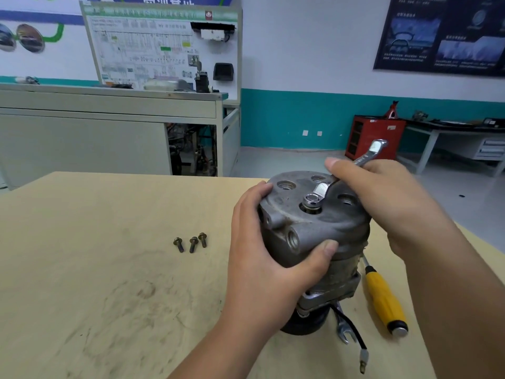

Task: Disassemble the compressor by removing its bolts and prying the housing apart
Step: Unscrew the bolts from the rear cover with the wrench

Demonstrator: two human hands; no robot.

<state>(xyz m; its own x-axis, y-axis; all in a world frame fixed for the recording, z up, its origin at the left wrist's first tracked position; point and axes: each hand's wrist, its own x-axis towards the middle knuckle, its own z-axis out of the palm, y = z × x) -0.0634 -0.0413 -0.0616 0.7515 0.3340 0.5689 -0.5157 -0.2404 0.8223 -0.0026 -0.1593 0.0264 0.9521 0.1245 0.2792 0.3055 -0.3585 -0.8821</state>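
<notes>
Workshop setting, teal-banded wall and a wiring display board at the back, and up front a pale, scuffed tabletop point(109, 269) where the action is. The compressor point(295, 222) stands on end at the near right of it, grey end cap facing up. The left hand point(262, 258) is wrapped round the cap's rim, thumb on the near side, bracing the body. The right hand point(388, 203) grips a silver wrench point(366, 157), whose working end sits on the shiny bolt point(312, 200) at the middle of the cap.

Three loose bolts point(192, 243) lie in a row to the left, well apart from the compressor, and three holes in the cap show empty. So by my reading we're deep in the bolt-removal step, with this centre bolt the last one visible up top.

Next move calls for a firm swing of the wrench while the left hand stops the body twisting or tipping. After that comes the prying: a yellow-handled screwdriver point(384, 299) waits just right of the compressor, and a second spanner point(343, 330) pokes out by its base beside a black wire point(355, 337).
</notes>
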